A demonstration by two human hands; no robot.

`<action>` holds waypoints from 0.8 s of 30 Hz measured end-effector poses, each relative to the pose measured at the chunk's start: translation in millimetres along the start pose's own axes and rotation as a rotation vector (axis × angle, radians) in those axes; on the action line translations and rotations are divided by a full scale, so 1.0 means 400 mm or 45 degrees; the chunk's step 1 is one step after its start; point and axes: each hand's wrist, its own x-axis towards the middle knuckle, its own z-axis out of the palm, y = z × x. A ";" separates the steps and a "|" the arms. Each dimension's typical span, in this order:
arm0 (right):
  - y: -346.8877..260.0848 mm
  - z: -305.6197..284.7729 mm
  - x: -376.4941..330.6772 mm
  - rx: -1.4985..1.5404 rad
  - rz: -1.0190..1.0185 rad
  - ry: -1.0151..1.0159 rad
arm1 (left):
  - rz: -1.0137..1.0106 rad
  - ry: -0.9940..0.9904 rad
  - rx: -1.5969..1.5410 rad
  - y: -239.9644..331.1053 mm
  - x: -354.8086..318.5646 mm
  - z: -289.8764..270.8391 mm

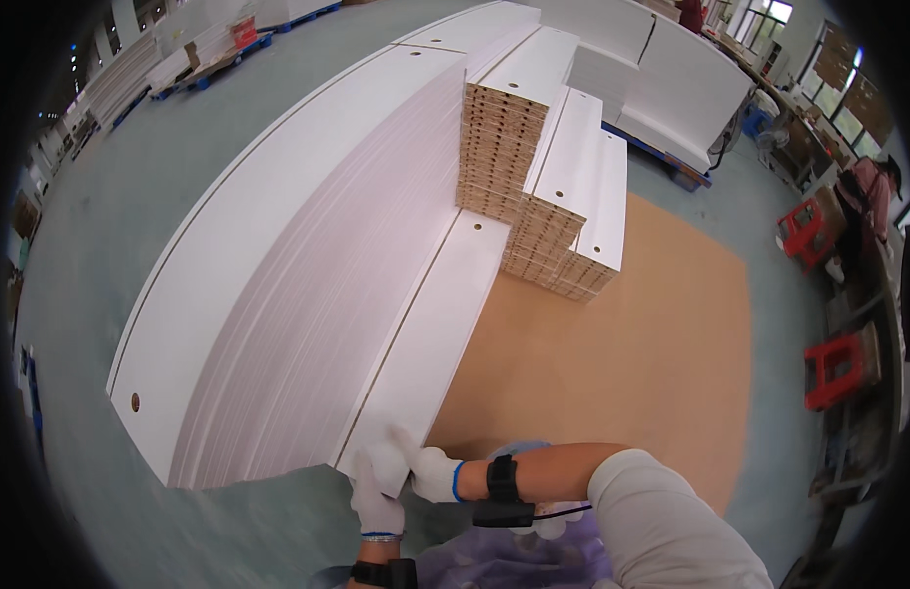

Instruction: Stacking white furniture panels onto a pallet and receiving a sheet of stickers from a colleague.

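Both my hands wear white gloves and meet at the near end of a long white board (420,339) with a hole at its far end. My left hand (376,506) is closed round a small white piece (388,471), perhaps cloth or paper; its kind is unclear. Beside it, my right hand (435,475) reaches in from the right, its fingertips smeared by motion over the board's end. Along the board's left side stands a tall stack of white panels (180,285). Beyond its far end rise stepped stacks of narrow white boards (499,147) with drilled, raw chipboard ends.
A brown sheet (612,363) lies under the stacks and to their right. Red stools (835,371) stand by a bench at the right, where another person (867,191) is bent over. Large white panels (685,88) on a blue pallet stand at the back.
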 end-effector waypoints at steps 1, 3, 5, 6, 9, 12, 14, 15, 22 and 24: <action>0.003 -0.018 0.007 0.076 0.091 -0.035 | 0.016 0.047 -0.012 -0.004 -0.012 0.026; 0.046 -0.025 -0.022 -0.087 0.062 -0.101 | -0.060 0.182 -0.135 0.001 -0.052 0.032; 0.051 -0.006 -0.088 -0.241 0.039 -0.186 | -0.127 0.318 -0.249 0.027 -0.111 0.013; 0.044 0.008 -0.131 -0.247 0.246 -0.209 | -0.157 0.416 -0.227 0.044 -0.148 -0.011; 0.046 -0.127 -0.145 0.353 0.605 -1.281 | -0.380 0.648 -0.291 0.110 -0.248 -0.045; -0.070 0.007 -0.433 -0.039 0.458 -0.335 | -0.282 0.479 -0.248 0.241 -0.415 -0.078; -0.144 0.012 -0.609 -0.025 0.403 -0.330 | -0.089 0.238 -0.181 0.351 -0.534 0.017; -0.172 0.015 -0.695 -0.012 0.360 -0.320 | -0.075 0.227 -0.173 0.379 -0.588 0.037; -0.187 -0.067 -1.253 -0.121 0.203 -0.322 | -0.403 -0.230 -0.337 0.585 -1.018 0.363; -0.147 -0.151 -1.371 -0.024 0.153 -0.389 | -0.555 -0.261 -0.292 0.619 -1.120 0.431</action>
